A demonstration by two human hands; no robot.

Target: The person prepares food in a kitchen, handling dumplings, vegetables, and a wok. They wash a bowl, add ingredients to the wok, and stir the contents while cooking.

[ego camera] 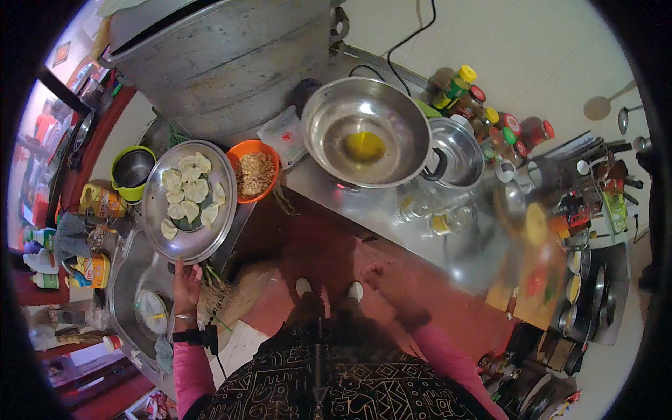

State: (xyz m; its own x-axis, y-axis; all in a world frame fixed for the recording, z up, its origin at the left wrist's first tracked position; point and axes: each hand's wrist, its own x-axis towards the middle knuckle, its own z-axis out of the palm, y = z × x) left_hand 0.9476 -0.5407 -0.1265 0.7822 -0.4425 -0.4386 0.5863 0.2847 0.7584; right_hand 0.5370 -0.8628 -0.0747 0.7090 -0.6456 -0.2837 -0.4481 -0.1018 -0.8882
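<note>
My left hand [187, 283] is at the near rim of a round metal tray [157, 220], gripping its edge with a digit over the rim. Several pale, uncooked dumplings [195, 190] lie on the tray, some over a dark round patch in its middle. Against the tray's right side stands an orange bowl [255, 143] of chopped filling [254, 176]. My right hand [379, 281] is motion-blurred above the red floor, with no object visible in it. Ahead, a wide steel pan [336, 113] holds a pool of yellow oil [365, 147].
A steel basin [467, 157] and several jars [491, 118] stand right of the pan. Glass jars [446, 220] are near the counter edge. A cutting board [499, 291] lies far right. The sink [126, 278] is left, a large metal pot [220, 68] behind.
</note>
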